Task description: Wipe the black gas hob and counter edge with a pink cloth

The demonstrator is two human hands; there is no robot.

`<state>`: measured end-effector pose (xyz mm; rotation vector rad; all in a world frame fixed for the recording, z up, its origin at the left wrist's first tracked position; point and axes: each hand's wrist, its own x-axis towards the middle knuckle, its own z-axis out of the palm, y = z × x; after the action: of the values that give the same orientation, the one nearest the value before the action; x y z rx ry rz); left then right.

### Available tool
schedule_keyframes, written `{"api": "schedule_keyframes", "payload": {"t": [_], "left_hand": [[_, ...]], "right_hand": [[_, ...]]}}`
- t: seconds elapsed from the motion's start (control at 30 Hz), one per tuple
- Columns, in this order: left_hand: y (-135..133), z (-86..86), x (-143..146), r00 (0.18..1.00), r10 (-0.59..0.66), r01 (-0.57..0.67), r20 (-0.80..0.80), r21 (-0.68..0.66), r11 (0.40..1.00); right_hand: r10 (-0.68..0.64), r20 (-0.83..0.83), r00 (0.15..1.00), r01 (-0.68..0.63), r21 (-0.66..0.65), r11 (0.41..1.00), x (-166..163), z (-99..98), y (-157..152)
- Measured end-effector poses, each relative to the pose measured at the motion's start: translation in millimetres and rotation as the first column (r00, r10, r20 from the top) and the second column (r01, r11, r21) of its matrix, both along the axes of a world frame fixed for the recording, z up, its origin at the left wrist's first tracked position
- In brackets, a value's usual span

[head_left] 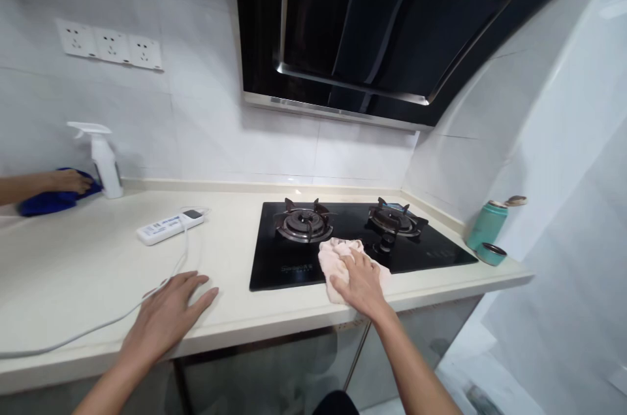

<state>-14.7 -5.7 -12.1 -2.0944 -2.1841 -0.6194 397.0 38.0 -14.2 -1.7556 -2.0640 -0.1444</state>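
My right hand (363, 281) presses a pale pink cloth (332, 265) down at the front edge of the black gas hob (279, 274). The cloth lies bunched under the palm and fingers, partly over the glass and partly over the countertop. Just behind the cloth is a control knob (386, 243). My left hand (169, 310) rests on the cream countertop (235, 304) left of the hob, its fingers stretched out and nothing held. A white cable (105, 325) runs by that hand to a white power strip (169, 228).
At the far left, another person's hand (71, 181) is on a blue cloth (46, 202) beside a white spray bottle (105, 163). A green canister (487, 225) and a small green cup-like lid (490, 254) stand at the right end. A black range hood (343, 23) overhangs the hob.
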Motion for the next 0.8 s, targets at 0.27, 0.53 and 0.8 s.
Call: {"api": "schedule_keyframes", "payload": {"t": [0.27,0.53,0.8], "left_hand": [[3.4,-1.7,0.8,1.0,0.006,-0.006,0.019,0.017,1.0],[12.5,-7.1,-9.5,0.998,-0.023,0.02,0.06,0.052,0.998],[4.4,-2.2,-15.6,0.982,-0.006,-0.017,0.19,0.122,0.992]], "right_hand": [[0.143,-0.119,0.983,-0.146,-0.02,0.989,-62.7,8.5,-27.9],[0.5,-0.275,0.821,-0.55,-0.151,0.821,-171.0,16.5,-43.3],[0.48,-0.476,0.737,-0.485,0.122,0.866,-94.9,16.8,-28.2]]}}
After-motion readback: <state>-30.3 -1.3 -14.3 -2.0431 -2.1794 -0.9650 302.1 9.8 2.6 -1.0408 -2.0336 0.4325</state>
